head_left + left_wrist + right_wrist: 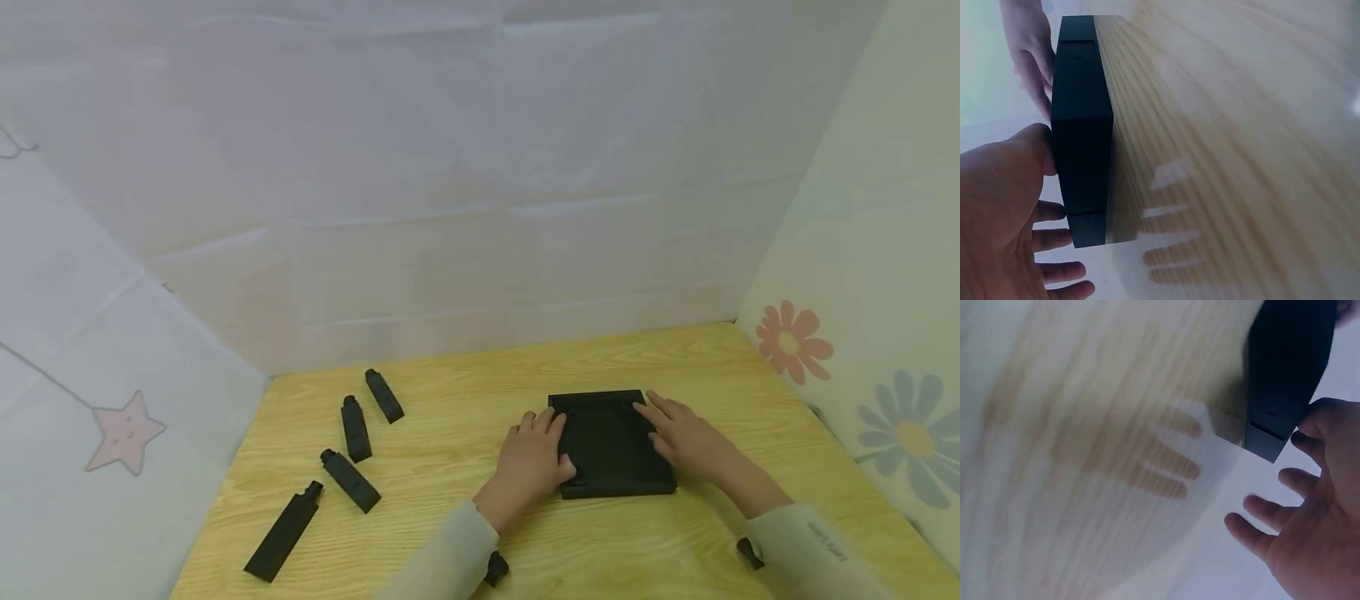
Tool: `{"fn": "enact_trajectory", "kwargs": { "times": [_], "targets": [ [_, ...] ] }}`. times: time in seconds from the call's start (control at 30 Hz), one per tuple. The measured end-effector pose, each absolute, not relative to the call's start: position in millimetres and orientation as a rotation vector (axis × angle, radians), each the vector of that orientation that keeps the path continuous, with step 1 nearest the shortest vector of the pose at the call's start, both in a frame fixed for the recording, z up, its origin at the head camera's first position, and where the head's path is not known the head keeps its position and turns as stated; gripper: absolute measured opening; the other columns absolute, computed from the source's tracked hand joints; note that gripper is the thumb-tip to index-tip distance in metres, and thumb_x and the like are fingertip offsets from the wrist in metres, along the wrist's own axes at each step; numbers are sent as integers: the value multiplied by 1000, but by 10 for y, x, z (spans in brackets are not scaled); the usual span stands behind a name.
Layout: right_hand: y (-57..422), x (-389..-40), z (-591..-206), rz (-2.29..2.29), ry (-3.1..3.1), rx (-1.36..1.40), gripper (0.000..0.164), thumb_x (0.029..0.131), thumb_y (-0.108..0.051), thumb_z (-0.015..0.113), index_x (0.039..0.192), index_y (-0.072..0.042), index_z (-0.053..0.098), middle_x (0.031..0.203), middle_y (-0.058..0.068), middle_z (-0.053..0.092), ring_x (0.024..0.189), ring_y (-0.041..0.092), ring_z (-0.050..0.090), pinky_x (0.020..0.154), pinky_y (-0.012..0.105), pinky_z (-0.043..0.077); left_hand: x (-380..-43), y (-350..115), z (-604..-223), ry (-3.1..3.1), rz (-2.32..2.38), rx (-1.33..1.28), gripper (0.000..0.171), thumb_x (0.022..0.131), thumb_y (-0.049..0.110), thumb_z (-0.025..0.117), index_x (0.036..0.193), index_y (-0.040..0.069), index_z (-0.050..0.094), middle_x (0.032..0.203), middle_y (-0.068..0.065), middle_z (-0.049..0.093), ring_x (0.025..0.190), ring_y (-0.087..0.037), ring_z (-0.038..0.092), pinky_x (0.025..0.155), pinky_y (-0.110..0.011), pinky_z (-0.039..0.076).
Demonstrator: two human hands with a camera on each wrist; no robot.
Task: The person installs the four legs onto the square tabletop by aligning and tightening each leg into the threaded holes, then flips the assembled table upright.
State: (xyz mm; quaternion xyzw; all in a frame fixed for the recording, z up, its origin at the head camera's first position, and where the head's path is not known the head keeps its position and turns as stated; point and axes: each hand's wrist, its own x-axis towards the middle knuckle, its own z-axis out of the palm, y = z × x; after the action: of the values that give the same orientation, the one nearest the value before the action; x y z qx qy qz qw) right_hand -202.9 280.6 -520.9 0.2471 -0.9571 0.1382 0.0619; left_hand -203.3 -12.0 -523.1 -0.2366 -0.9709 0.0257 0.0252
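Note:
A square black panel [603, 442] lies flat on the wooden table, with small round raised parts near its corners. My left hand [528, 458] rests on its left side, fingers spread, with the thumb at the near-left corner. At the far-right corner, the fingers of my right hand [690, 440] touch the panel. The left wrist view shows the panel's side [1085, 162] beside my left thumb, the other fingers extended. From the right wrist, the panel's edge [1285, 375] appears against the right thumb and index finger, while the remaining fingers are apart from it.
Several black bars with narrow ends, such as one near the front [283, 533], lie on the table's left side. A small black piece [496, 568] shows by the left sleeve, another [749, 553] by the right sleeve. Pale cloth walls [480, 250] surround the table.

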Motion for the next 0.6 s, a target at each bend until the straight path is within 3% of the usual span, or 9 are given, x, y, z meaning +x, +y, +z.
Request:
{"fn": "enact_trajectory", "kwargs": {
  "times": [0.37,0.6],
  "targets": [
    [2431,-1954,-5235,237,-2933,746,51,103,-18,55,151,-6,46,157,20,40,137,53,41,93,67,49,-1958,-532,-5255,-2968,183,-776,61,102,46,44,159,23,36,162,-2,36,143,-32,40,111,-50,42],
    [2242,-1966,-5252,156,-2940,748,52,103,-21,56,152,-7,45,158,18,39,138,50,41,94,64,50,-1946,-714,-5284,-3024,191,-778,61,104,45,37,162,26,28,167,-3,25,150,-36,27,117,-55,33]
  ]
}}
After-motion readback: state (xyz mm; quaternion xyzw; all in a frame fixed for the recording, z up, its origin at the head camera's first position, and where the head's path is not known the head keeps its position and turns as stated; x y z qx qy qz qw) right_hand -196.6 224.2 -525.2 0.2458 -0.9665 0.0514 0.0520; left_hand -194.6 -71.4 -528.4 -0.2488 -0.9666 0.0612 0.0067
